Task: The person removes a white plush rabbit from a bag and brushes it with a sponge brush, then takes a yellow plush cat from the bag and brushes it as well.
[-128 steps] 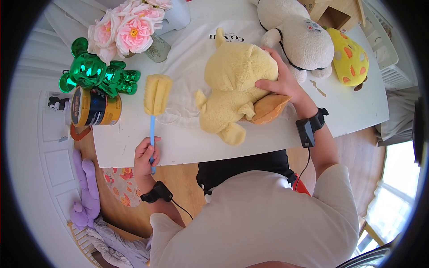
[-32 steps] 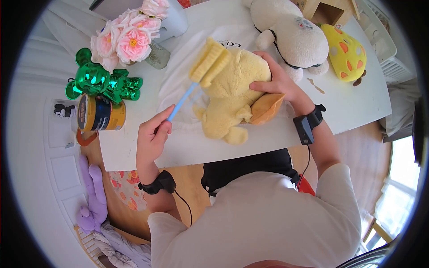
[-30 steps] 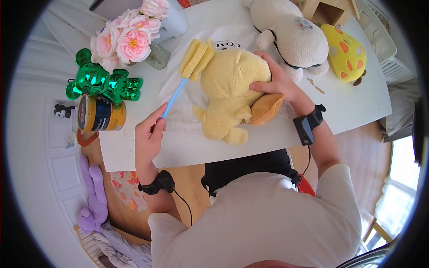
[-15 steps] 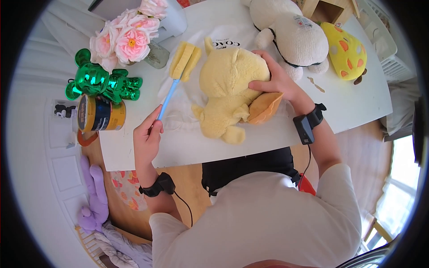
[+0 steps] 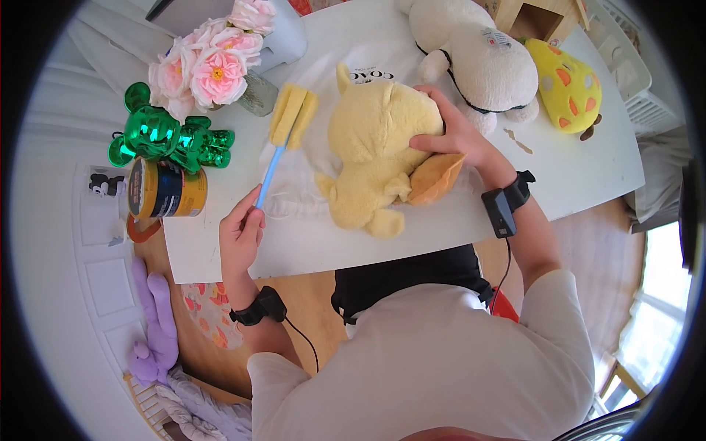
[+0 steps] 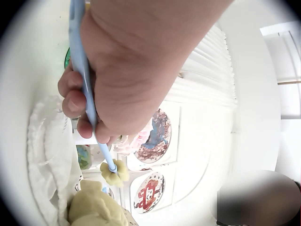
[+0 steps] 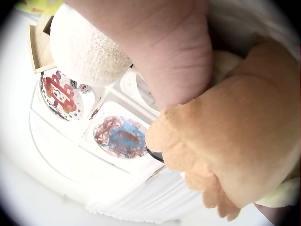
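My left hand (image 5: 241,234) grips the blue handle (image 5: 271,176) of a brush with a yellow ribbed head (image 5: 293,116), raised to the left of the plush and apart from it. In the left wrist view, the fingers (image 6: 75,103) curl round the handle. A pale yellow plush toy (image 5: 382,121) leans on the table, and my right hand (image 5: 463,136) grips the right side of its head, thumb toward me. Below that hand juts the plush's orange scalloped part (image 5: 435,178), large in the right wrist view (image 7: 235,127). The right fingertips are hidden.
A white cloth bag (image 5: 309,176) lies under the plush on the white table (image 5: 588,173). White (image 5: 494,70) and yellow spotted (image 5: 570,88) plushes sit right. At left stand pink flowers (image 5: 218,73), a green bear figure (image 5: 154,132) and a yellow tub (image 5: 180,189).
The brush head has moved from the plush's head out to the left and toward the person, with the left hand lowered slightly. My right hand and the plush stay nearly the same.
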The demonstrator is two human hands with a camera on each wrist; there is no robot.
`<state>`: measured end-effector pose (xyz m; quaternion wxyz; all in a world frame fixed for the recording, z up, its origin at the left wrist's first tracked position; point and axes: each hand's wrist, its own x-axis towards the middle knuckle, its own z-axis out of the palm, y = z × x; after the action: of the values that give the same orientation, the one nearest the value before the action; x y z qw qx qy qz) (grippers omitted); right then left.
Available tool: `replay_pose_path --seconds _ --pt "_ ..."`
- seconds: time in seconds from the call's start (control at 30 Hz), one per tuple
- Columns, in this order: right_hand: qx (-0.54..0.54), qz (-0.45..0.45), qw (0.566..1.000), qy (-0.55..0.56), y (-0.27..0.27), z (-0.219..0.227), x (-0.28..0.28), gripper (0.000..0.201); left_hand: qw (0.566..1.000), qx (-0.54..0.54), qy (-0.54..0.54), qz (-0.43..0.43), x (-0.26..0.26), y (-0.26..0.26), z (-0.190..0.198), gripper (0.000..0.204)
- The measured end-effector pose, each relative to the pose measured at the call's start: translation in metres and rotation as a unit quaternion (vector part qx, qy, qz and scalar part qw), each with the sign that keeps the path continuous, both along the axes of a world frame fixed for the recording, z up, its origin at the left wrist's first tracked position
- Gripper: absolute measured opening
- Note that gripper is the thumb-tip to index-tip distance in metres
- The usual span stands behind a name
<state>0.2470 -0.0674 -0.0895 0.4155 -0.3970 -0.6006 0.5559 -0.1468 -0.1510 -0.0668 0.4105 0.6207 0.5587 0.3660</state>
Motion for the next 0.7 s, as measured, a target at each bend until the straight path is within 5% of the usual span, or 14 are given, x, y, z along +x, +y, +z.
replay_pose_path --seconds 0.53,0.7 --pt "-0.009 -0.004 1.0 0.0 -0.003 0.0 -0.003 0.069 0.971 -0.17 -0.117 -0.121 0.001 0.003 -0.029 0.035" --pt "0.001 -0.006 1.0 -0.004 -0.002 0.001 -0.004 0.069 0.974 -0.173 -0.111 -0.097 0.0 0.005 -0.033 0.036"
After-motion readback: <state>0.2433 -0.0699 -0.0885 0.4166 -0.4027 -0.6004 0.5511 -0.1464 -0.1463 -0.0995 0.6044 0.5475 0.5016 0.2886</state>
